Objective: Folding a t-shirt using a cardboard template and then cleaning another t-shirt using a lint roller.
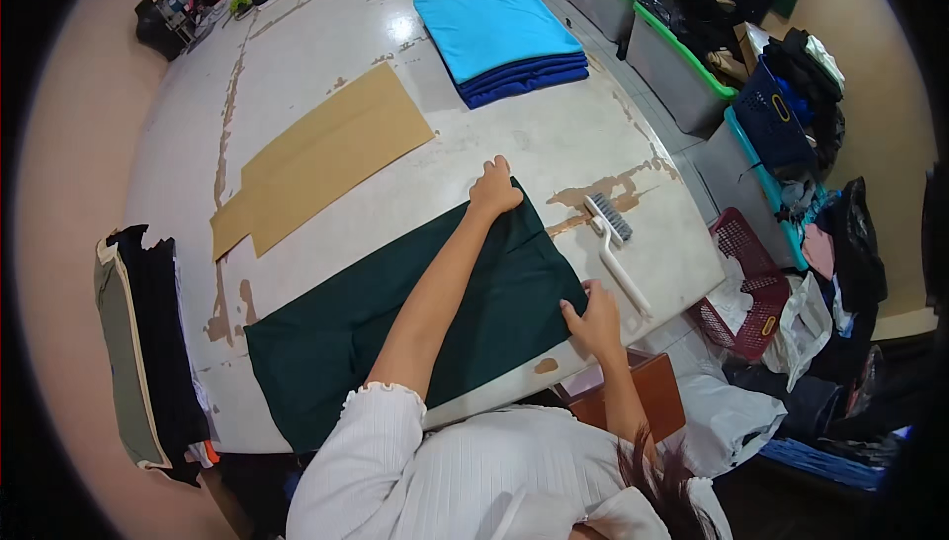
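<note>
A dark green folded cloth [474, 303] lies flat across the near part of the worn white table [504, 128]. My left hand [495, 188] grips its far right corner, with the fingers curled over the edge. At the near right corner, my right hand [595, 321] pinches the cloth's edge, thumb on top. Just right of the cloth rests a white-handled brush [609, 243] with grey bristles. Beyond the cloth lies a flat tan cardboard template [334, 162], notched at its left end. My left forearm hides part of the cloth.
Folded shirts, light blue over dark blue [504, 43], are stacked at the far side. Dark and olive fabric [148, 347] lies at the table's left edge. Right of the table stand grey bins [678, 69], a maroon basket [767, 303] and a white plastic bag [730, 417].
</note>
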The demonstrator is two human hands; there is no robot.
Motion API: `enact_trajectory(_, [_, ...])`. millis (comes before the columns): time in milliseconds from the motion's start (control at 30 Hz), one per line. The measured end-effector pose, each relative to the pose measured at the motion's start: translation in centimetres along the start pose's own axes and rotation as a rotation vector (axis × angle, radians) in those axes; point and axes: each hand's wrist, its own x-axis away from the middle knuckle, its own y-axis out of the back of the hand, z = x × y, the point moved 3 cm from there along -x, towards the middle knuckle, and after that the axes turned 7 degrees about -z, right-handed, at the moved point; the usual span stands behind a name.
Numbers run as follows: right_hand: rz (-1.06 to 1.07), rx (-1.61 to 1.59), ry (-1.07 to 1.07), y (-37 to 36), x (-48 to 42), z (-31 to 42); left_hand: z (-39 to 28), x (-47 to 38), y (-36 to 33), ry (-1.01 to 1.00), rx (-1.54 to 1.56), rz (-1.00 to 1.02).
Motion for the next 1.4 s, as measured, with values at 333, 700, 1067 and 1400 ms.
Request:
enact_trajectory(333, [-0.004, -0.285, 0.277, 2.3, 2.2, 7.5, 4.5, 0.9, 1.3, 0.047, 1.050, 0.052])
enact_trajectory(700, [0.779, -0.593, 0.776, -9.6, 12.6, 21.6, 24.7, 13.9, 5.6, -0.297, 1.023, -0.696])
enact_trajectory(1067, [0.876, -0.701, 0.860, -16.8, 21.8, 31.4, 32.6, 25.2, 17.7, -0.163, 1.933, -0.483])
enact_trajectory(1400, [0.812, -0.502, 0.986, -26.6, 27.7, 33.4, 43.9, 31.0, 23.6, 0.637, 1.395, -0.264])
